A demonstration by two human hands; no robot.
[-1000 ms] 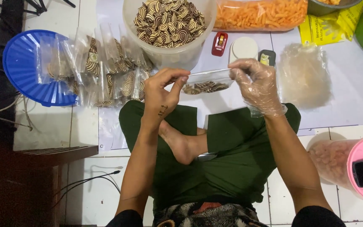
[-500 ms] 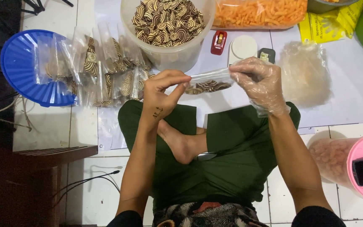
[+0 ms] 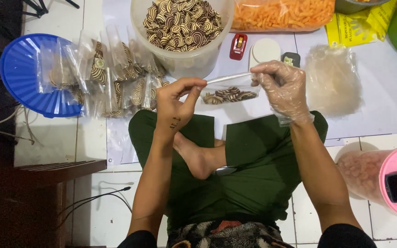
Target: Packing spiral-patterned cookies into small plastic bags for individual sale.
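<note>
Seen from the head camera, the bare left hand [image 3: 176, 102] and gloved right hand [image 3: 283, 88] pinched the top edge of a small clear bag [image 3: 228, 89] of striped cookies between them, above the lap, just near of the cookie tub [image 3: 184, 62]; filled bags [image 3: 116, 78] crowded the left.

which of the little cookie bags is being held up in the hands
The small clear bag stretched between the bare left hand and gloved right hand; the other filled bags lie piled by the blue lid.
</note>
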